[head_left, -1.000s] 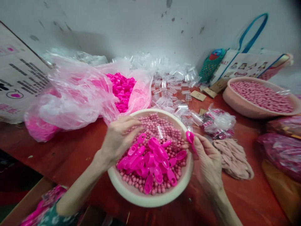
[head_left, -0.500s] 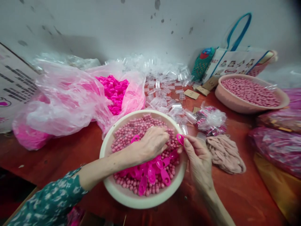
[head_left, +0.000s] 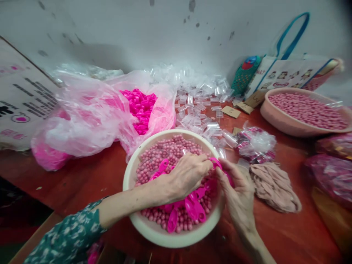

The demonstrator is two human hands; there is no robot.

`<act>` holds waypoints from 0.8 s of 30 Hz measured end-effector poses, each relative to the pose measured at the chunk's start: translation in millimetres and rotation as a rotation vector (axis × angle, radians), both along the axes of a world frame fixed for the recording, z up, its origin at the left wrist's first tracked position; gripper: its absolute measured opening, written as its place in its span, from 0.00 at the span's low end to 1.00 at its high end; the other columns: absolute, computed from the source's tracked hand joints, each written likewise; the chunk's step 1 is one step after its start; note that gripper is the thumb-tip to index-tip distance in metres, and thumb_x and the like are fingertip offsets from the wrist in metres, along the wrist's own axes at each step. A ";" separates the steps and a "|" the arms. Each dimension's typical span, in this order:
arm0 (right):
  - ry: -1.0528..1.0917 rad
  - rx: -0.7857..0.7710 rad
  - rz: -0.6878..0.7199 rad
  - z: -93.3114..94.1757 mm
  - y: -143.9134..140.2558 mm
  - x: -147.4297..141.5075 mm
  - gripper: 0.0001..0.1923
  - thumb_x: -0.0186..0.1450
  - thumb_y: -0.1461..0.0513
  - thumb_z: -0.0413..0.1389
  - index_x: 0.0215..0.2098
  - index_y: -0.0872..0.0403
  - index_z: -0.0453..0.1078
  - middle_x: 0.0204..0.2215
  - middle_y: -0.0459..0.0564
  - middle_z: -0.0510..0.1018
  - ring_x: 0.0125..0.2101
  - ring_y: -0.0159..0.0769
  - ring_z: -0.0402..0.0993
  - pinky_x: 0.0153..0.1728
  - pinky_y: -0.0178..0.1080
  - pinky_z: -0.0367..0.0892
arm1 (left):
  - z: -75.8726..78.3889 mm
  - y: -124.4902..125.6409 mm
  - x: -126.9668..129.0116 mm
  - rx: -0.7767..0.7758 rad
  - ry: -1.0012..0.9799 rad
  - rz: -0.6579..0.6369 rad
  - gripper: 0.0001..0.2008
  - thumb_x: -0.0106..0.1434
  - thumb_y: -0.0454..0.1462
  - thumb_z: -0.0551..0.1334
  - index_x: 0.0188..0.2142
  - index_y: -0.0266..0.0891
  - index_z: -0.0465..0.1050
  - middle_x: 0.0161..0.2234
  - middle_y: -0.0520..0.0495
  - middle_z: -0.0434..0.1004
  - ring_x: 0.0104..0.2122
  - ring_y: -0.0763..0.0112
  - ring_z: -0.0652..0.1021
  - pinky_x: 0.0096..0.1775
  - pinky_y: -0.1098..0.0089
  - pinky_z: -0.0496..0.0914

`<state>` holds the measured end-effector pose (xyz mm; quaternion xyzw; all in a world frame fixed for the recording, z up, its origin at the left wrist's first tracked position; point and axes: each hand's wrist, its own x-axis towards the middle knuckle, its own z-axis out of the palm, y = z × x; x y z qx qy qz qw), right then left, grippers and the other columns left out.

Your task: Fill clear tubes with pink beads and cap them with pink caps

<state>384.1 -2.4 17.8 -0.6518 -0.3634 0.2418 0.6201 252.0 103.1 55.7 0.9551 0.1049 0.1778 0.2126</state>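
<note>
I see both hands meeting over right rim of cream bowl (head_left: 154, 231) on red counter (head_left: 90, 179). Left hand (head_left: 187, 174) and right hand (head_left: 238, 194) fingers pinched together on one pink cap (head_left: 217, 163). Bowl holds pink beads (head_left: 162, 152) and loose caps (head_left: 192, 209). Bag of caps (head_left: 140, 106) behind bowl.

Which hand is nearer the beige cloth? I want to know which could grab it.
Right. The right hand sits at the bowl's right rim, just beside the cloth; the left hand is over the bowl, farther away.
</note>
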 end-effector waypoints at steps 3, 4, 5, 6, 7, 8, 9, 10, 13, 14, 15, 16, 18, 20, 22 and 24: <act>-0.225 0.035 0.090 0.8 1.0 -1.8 0.19 0.63 0.59 0.55 0.53 0.46 0.67 0.50 0.48 0.73 0.51 0.41 0.68 0.54 0.47 0.61 | 12.5 -0.3 1.5 -0.087 0.014 -0.012 0.11 0.58 0.23 0.50 0.36 0.36 0.64 0.35 0.44 0.70 0.34 0.68 0.71 0.35 0.68 0.67; -0.255 0.042 0.121 2.7 1.6 -2.1 0.21 0.63 0.60 0.55 0.55 0.45 0.66 0.51 0.47 0.73 0.52 0.41 0.67 0.55 0.47 0.61 | 15.8 -1.0 1.3 -0.116 -0.021 0.016 0.10 0.59 0.23 0.50 0.34 0.36 0.65 0.34 0.45 0.70 0.33 0.68 0.71 0.35 0.68 0.67; -0.266 0.048 0.143 5.4 2.3 -2.5 0.22 0.63 0.60 0.55 0.56 0.44 0.65 0.51 0.47 0.73 0.52 0.41 0.67 0.55 0.47 0.61 | 18.4 -2.0 0.9 -0.155 -0.067 0.060 0.09 0.60 0.24 0.51 0.32 0.36 0.65 0.32 0.46 0.70 0.32 0.69 0.71 0.35 0.67 0.67; -0.266 0.053 0.154 8.7 3.1 -3.2 0.23 0.62 0.60 0.56 0.56 0.44 0.64 0.51 0.46 0.73 0.51 0.41 0.68 0.54 0.46 0.63 | 20.4 -3.4 0.5 -0.219 -0.114 0.114 0.07 0.60 0.26 0.53 0.31 0.36 0.65 0.30 0.47 0.70 0.31 0.69 0.71 0.35 0.67 0.68; -0.260 0.055 0.157 12.5 3.9 -4.2 0.23 0.62 0.60 0.57 0.55 0.44 0.65 0.50 0.46 0.74 0.50 0.41 0.70 0.53 0.46 0.64 | 22.1 -5.2 -0.1 -0.316 -0.167 0.176 0.06 0.61 0.27 0.55 0.30 0.36 0.66 0.29 0.48 0.70 0.30 0.70 0.71 0.34 0.67 0.68; -0.251 0.056 0.152 16.3 4.6 -5.8 0.22 0.61 0.60 0.57 0.55 0.44 0.66 0.48 0.46 0.76 0.48 0.41 0.72 0.51 0.45 0.66 | 23.6 -7.2 -0.7 -0.446 -0.236 0.238 0.03 0.61 0.29 0.57 0.31 0.36 0.67 0.29 0.48 0.71 0.30 0.70 0.72 0.34 0.67 0.69; -0.238 0.058 0.137 20.0 5.3 -8.1 0.22 0.61 0.60 0.58 0.54 0.44 0.67 0.46 0.46 0.77 0.46 0.41 0.73 0.50 0.45 0.67 | 25.2 -9.3 -1.5 -0.607 -0.313 0.294 0.03 0.59 0.30 0.60 0.33 0.36 0.67 0.30 0.48 0.72 0.30 0.70 0.74 0.33 0.67 0.71; -0.214 0.059 0.115 23.2 6.0 -11.1 0.22 0.60 0.60 0.58 0.53 0.44 0.68 0.45 0.46 0.77 0.45 0.41 0.73 0.50 0.45 0.67 | 26.8 -11.4 -2.7 -0.788 -0.386 0.337 0.07 0.57 0.30 0.62 0.36 0.36 0.67 0.32 0.48 0.73 0.32 0.69 0.75 0.34 0.67 0.72; -0.082 0.051 0.063 28.4 8.0 -23.6 0.22 0.60 0.59 0.59 0.53 0.43 0.67 0.47 0.46 0.76 0.47 0.41 0.72 0.53 0.47 0.64 | 31.5 -15.7 -8.8 -1.251 -0.513 0.377 0.16 0.52 0.27 0.65 0.42 0.34 0.68 0.34 0.46 0.76 0.34 0.67 0.78 0.35 0.66 0.74; -0.041 0.046 0.056 28.7 8.8 -28.1 0.22 0.60 0.59 0.59 0.53 0.43 0.67 0.48 0.47 0.75 0.49 0.41 0.71 0.54 0.49 0.62 | 32.5 -16.1 -11.7 -1.331 -0.516 0.363 0.16 0.51 0.26 0.65 0.40 0.33 0.70 0.34 0.46 0.76 0.34 0.68 0.78 0.37 0.67 0.74; -0.009 0.043 0.056 28.5 9.6 -32.4 0.23 0.60 0.58 0.59 0.54 0.43 0.66 0.50 0.47 0.73 0.50 0.42 0.69 0.55 0.50 0.61 | 33.0 -16.1 -14.7 -1.371 -0.509 0.346 0.14 0.51 0.25 0.65 0.38 0.33 0.72 0.34 0.46 0.77 0.35 0.69 0.78 0.38 0.68 0.74; 0.009 0.040 0.059 28.1 10.4 -36.2 0.23 0.60 0.58 0.59 0.54 0.43 0.66 0.51 0.48 0.72 0.52 0.43 0.68 0.56 0.51 0.59 | 33.0 -15.8 -17.8 -1.388 -0.503 0.336 0.12 0.51 0.25 0.66 0.37 0.32 0.73 0.34 0.46 0.77 0.35 0.70 0.78 0.39 0.70 0.73; 0.008 0.040 0.060 27.2 11.8 -41.7 0.22 0.60 0.57 0.59 0.53 0.44 0.67 0.54 0.48 0.70 0.54 0.43 0.65 0.58 0.51 0.57 | 31.5 -15.1 -23.3 -1.394 -0.500 0.339 0.08 0.52 0.27 0.66 0.34 0.33 0.75 0.33 0.48 0.77 0.36 0.73 0.77 0.40 0.74 0.71; -0.008 0.056 0.081 27.1 12.5 -44.0 0.20 0.62 0.57 0.57 0.53 0.44 0.67 0.53 0.48 0.70 0.52 0.41 0.68 0.54 0.47 0.63 | 29.2 -15.6 -27.3 -1.412 -0.513 0.358 0.06 0.55 0.30 0.66 0.34 0.34 0.74 0.32 0.50 0.76 0.35 0.75 0.76 0.40 0.75 0.70; -0.031 0.086 0.129 27.7 12.4 -43.1 0.17 0.66 0.58 0.52 0.53 0.43 0.67 0.47 0.48 0.75 0.39 0.35 0.75 0.40 0.39 0.73 | 27.2 -17.9 -29.8 -1.417 -0.520 0.370 0.05 0.57 0.31 0.64 0.35 0.35 0.73 0.33 0.50 0.76 0.35 0.76 0.75 0.41 0.74 0.69; -0.079 0.118 0.154 29.2 11.8 -39.3 0.18 0.68 0.60 0.49 0.55 0.42 0.64 0.43 0.47 0.77 0.28 0.29 0.75 0.28 0.33 0.73 | 26.1 -21.4 -31.6 -1.384 -0.493 0.370 0.05 0.59 0.31 0.63 0.36 0.36 0.72 0.34 0.50 0.76 0.36 0.75 0.74 0.41 0.74 0.68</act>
